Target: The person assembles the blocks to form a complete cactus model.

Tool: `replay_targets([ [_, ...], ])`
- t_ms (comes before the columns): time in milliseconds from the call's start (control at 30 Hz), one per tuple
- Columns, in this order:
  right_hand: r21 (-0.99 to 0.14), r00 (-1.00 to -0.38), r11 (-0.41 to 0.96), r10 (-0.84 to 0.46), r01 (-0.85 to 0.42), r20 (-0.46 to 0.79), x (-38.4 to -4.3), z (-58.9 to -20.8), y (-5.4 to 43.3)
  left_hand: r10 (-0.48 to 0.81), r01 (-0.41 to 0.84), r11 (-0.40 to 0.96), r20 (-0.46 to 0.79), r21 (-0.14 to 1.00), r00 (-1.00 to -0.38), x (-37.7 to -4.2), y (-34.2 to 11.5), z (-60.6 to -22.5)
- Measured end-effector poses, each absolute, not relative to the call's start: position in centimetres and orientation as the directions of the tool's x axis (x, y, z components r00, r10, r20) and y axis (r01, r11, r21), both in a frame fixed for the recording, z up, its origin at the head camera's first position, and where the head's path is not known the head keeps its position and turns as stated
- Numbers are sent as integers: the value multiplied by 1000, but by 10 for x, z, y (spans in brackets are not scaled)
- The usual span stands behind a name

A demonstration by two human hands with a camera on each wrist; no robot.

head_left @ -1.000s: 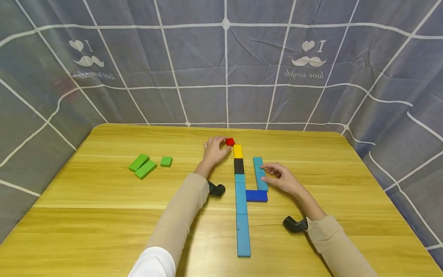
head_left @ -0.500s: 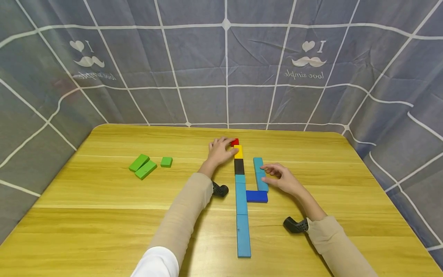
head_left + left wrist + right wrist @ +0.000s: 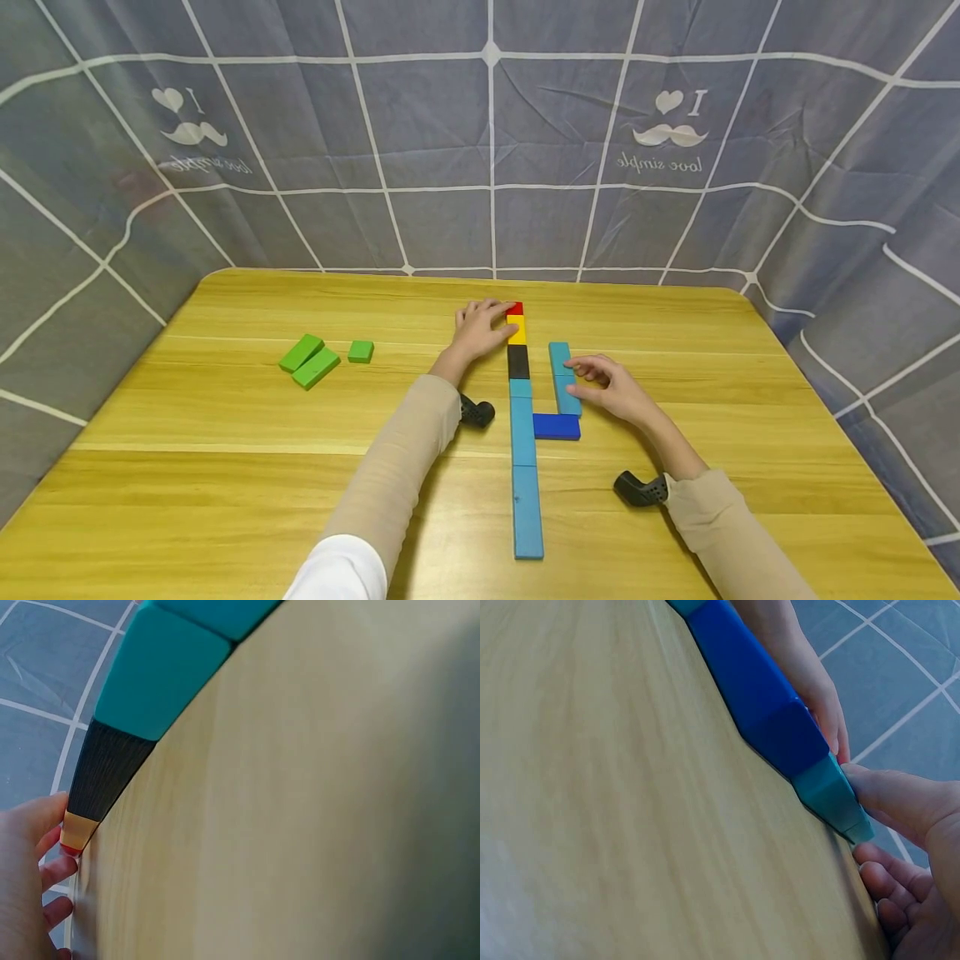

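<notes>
Red block (image 3: 516, 308) has shifted rightward to the far end of the yellow block (image 3: 520, 321), gripped by the left hand (image 3: 476, 332), index curled over red, thumb at yellow, seemingly for alignment, while the right hand's (image 3: 618, 389) relaxed, parted fingers touch the light-blue pair (image 3: 560, 379).

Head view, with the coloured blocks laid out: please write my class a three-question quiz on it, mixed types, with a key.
1. Multiple choice: which block lies at the far end of the long row?
a) black
b) red block
c) dark blue

2. True or false: the right hand is nearer to that end block than the left hand is.

3. Count: how many green blocks are there?

Key: 1 b; 2 false; 3 three.
</notes>
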State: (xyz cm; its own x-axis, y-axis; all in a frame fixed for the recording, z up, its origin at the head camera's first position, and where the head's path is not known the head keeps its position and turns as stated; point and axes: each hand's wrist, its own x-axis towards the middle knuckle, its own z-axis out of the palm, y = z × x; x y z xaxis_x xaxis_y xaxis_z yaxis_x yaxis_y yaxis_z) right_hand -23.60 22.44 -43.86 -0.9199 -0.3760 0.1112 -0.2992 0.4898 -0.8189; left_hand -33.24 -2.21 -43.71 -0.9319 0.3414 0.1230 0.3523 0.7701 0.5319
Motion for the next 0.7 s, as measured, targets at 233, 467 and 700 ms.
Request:
replay_targets([
  [233,-811,-915,489,-380,-321,133,-236,-438,225,344,356,764,127,539,-930,-333,-22,-438],
  [467,-813,-921,496,-370,-307,121,-236,-439,225,274,323,696,179,642,-945,-332,-24,-439],
  [700,-817,-924,497,-368,-293,107,-228,-427,219,181,338,602,289,723,-940,-323,-34,-431],
])
